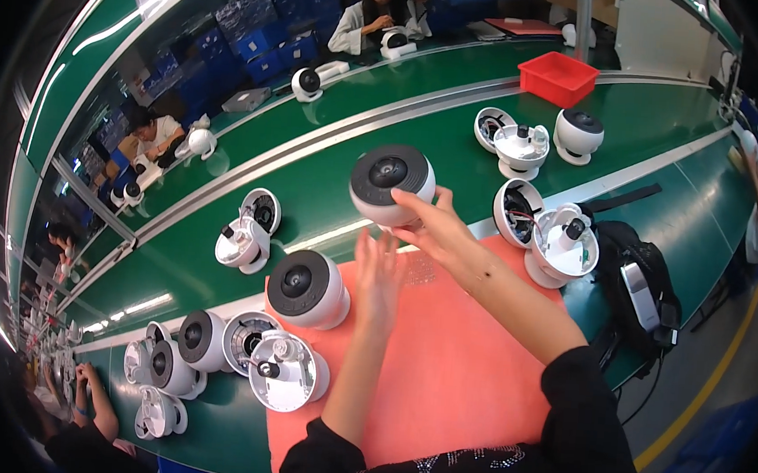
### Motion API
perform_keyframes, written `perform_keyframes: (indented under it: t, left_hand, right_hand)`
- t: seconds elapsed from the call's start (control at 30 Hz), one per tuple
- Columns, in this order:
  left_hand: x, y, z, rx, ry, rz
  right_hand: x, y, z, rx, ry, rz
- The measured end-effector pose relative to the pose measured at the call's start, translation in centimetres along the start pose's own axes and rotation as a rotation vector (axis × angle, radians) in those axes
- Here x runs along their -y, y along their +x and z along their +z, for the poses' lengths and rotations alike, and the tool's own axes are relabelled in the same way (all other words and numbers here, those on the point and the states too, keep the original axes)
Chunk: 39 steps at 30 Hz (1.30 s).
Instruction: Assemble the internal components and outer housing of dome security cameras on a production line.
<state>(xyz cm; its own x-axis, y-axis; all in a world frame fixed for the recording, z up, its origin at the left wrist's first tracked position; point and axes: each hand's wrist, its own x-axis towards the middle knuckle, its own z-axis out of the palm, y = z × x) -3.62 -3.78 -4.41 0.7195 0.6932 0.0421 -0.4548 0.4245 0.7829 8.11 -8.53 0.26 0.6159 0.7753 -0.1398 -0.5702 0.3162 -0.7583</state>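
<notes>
A white spherical device (391, 185) with a dark face is grasped by the right hand (433, 223), the thumb laid against the face's rim, above the far edge of the pink mat (466, 374). The left hand (377, 280) is raised just below, fingers extended and nothing seen held; whether the device is touched cannot be told. Should the smooth, round shell slip, it could be dropped, and the upright unit (308, 289) at the mat's far left corner could be struck.
</notes>
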Motion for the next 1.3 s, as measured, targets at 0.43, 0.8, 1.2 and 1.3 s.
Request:
perform_keyframes:
  t: [0.43, 0.8, 1.2, 1.3]
  left_hand:
    - [6.8, -3.5, -1.3, 0.192, 0.463, -0.099]
    - [6.5, -3.6, -0.8, 0.215, 0.688, -0.062]
    - [6.4, -3.6, -1.1, 0.205, 0.689, -0.01]
    - [6.5, -3.5, -0.7, 0.239, 0.615, -0.021]
  right_hand:
    - [-6.2, 10.6, -4.1, -0.605, -0.463, -0.095]
    - [14.3, 13.6, -21.3, -1.211, -0.131, -0.093]
    - [15.1, 12.6, -20.1, -0.832, 0.034, -0.361]
    - [19.1, 12.2, -21.5, -0.545, 0.007, -0.397]
